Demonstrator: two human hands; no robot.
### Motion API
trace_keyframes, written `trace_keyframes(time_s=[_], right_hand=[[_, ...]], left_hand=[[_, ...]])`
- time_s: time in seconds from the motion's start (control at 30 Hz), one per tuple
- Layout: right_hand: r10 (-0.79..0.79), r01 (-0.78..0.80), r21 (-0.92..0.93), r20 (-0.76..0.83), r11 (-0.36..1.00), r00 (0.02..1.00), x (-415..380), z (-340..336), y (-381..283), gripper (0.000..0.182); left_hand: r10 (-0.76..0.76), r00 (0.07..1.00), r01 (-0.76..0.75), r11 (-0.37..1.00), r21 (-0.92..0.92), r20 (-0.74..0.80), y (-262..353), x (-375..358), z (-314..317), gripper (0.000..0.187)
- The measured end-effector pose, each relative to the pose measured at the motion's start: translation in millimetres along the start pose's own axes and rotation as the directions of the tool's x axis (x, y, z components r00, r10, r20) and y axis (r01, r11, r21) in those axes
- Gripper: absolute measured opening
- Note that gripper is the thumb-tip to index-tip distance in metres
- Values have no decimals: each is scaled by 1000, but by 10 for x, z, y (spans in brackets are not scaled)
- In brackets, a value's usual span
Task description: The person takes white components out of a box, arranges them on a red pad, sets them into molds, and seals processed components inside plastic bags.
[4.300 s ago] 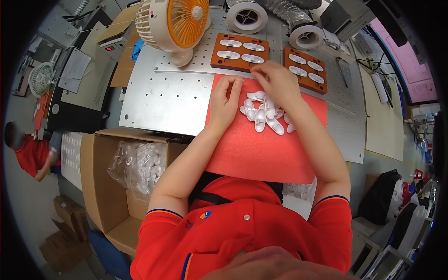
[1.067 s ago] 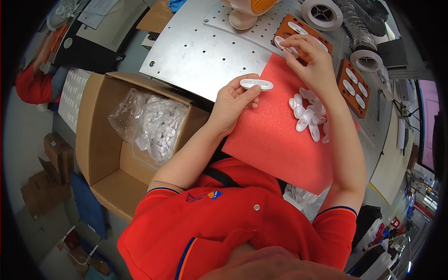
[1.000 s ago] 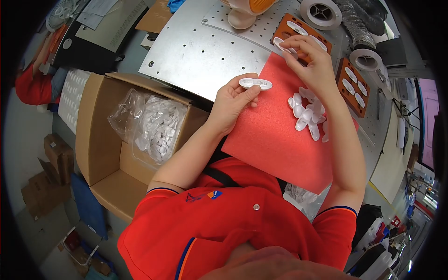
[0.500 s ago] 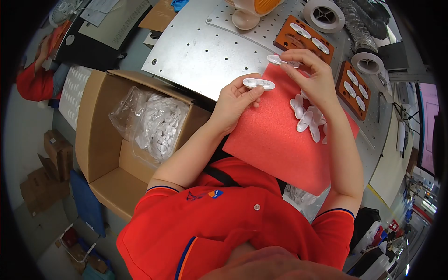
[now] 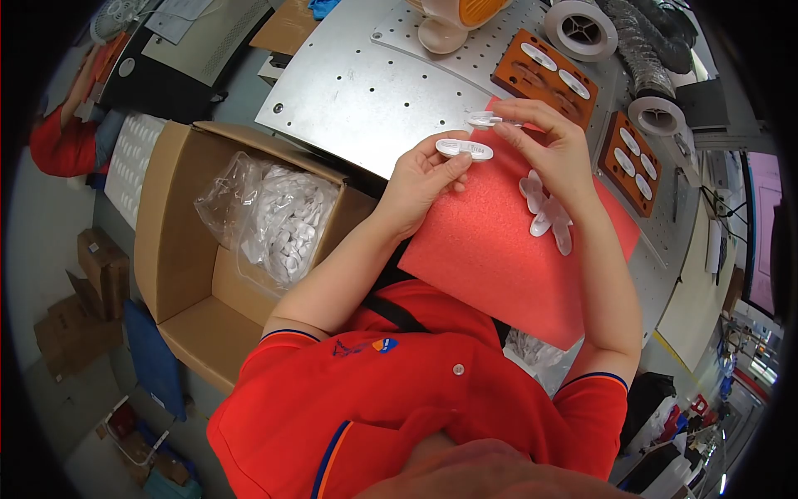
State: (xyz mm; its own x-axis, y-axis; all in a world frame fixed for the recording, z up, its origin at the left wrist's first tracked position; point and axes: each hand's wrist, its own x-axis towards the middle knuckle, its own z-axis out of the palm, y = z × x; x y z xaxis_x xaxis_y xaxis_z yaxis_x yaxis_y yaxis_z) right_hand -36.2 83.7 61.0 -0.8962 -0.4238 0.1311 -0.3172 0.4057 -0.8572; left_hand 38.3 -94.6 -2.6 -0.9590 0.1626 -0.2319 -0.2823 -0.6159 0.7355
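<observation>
Between thumb and fingers, my left hand (image 5: 424,181) holds a white oval piece (image 5: 464,150) with small grey print on it. To its upper right, my right hand (image 5: 555,148) pinches another white oval piece (image 5: 482,119), tilted and partly hidden by the fingers. The two pieces are close but apart. Under my hands lies a red foam sheet (image 5: 490,258). Several white oval pieces (image 5: 541,223) lie on it beneath my right wrist, partly covered by it.
An open cardboard box (image 5: 237,328) at the left holds a clear bag of white pieces (image 5: 291,220). Orange-brown trays (image 5: 532,79) with white ovals stand behind, near spools (image 5: 580,33) on the perforated metal table (image 5: 349,91). A co-worker's red sleeve (image 5: 62,150) shows at upper left.
My right hand has moved slightly down and left, bringing its piece closer to the one in my left hand. My left hand has barely moved.
</observation>
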Motion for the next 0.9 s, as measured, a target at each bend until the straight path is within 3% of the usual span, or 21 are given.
trace_keyframes(time_s=[0.13,0.23,0.47,0.7,0.9], right_hand=[[14,-9,102,-39,995,999,-55,120,8,20],[-148,149,-8,57,989,987,-108,199,30,22],[-261,268,-107,76,957,962,-173,234,31,24],[-287,298,-107,101,949,952,-171,246,-14,24],[-208,220,-54,179,974,962,-166,192,-25,25]], left_hand=[[-2,1000,2,1000,5,18,-5,9,-16,39],[22,1000,-22,1000,-8,-3,-26,12,-21,43],[41,998,-41,999,14,46,-69,30,-71,46],[94,993,-96,995,29,67,-62,-2,-45,45],[145,988,-150,984,100,58,-77,-1,-7,42]])
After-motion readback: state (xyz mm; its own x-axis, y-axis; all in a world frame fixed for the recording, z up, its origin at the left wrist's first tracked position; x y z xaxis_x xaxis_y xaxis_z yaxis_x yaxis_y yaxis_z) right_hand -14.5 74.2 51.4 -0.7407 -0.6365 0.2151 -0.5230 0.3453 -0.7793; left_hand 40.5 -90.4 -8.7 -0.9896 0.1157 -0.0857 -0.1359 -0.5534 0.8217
